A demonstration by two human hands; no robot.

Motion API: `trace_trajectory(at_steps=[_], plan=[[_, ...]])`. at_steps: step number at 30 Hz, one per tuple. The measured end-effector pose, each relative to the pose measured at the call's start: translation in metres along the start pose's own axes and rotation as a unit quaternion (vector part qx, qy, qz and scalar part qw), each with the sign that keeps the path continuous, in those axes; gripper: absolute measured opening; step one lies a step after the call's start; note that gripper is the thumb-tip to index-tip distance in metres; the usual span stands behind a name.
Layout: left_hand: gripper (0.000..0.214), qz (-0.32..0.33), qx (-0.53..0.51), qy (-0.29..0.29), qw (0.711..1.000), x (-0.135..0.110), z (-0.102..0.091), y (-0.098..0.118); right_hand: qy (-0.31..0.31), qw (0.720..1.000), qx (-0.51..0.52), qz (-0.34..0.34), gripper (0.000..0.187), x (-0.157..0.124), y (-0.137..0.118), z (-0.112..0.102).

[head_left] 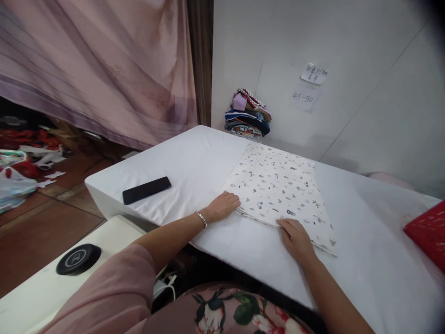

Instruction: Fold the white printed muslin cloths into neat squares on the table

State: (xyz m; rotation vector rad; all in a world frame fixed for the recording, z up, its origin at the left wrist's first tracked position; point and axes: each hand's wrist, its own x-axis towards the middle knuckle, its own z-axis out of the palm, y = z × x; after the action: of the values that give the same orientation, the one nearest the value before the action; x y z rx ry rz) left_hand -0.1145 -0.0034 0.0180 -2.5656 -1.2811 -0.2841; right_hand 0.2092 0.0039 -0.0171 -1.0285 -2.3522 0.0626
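A pale wall (368,69) fills the upper right of the view, and a pink curtain (139,60) hangs over the upper left, a purple band along its lower edge. Below them spreads a white worktop (365,278), its surface lightly creased on the left. A cream surface (31,301) stands lower at the near left, above a reddish tiled floor (66,227). The printed cloth (274,185), white with small grey and brown motifs, lies flat on the worktop, right of its middle, with layered edges showing on the near side. At the far right a red item (429,236) is cut off by the frame. A stack of folded fabrics (248,116) rises against the wall by the far edge; what bears it is hidden. The left hand (222,207) rests at the cloth's near left corner, fingers bent over it; the right hand (297,239) touches the near edge farther right, fingertips on the hem. Whether either grip pinches the cloth or merely presses it, I cannot tell. A black phone (147,190) lies on the worktop, left of the left hand. A round black disc (79,259) sits on the cream surface. Two paper notes (314,73) are on the wall, the lower reading "45-50". A silvery bracelet (201,219) circles the left wrist.
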Motion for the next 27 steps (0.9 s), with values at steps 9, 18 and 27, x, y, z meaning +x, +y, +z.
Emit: trace_trajectory(at_steps=[9,18,27], plan=[[0.025,0.015,-0.018,0.031,0.999,-0.012,0.002,-0.002,0.004,1.000,0.005,0.000,0.029,0.000,0.000,-0.001],[0.026,-0.001,-0.038,0.034,0.999,-0.015,0.007,-0.001,-0.006,1.000,0.001,-0.001,0.029,0.000,0.004,0.002],[0.022,0.007,-0.108,0.038,0.993,0.008,-0.001,0.025,-0.007,1.000,-0.026,0.007,0.028,0.009,-0.008,0.001]])
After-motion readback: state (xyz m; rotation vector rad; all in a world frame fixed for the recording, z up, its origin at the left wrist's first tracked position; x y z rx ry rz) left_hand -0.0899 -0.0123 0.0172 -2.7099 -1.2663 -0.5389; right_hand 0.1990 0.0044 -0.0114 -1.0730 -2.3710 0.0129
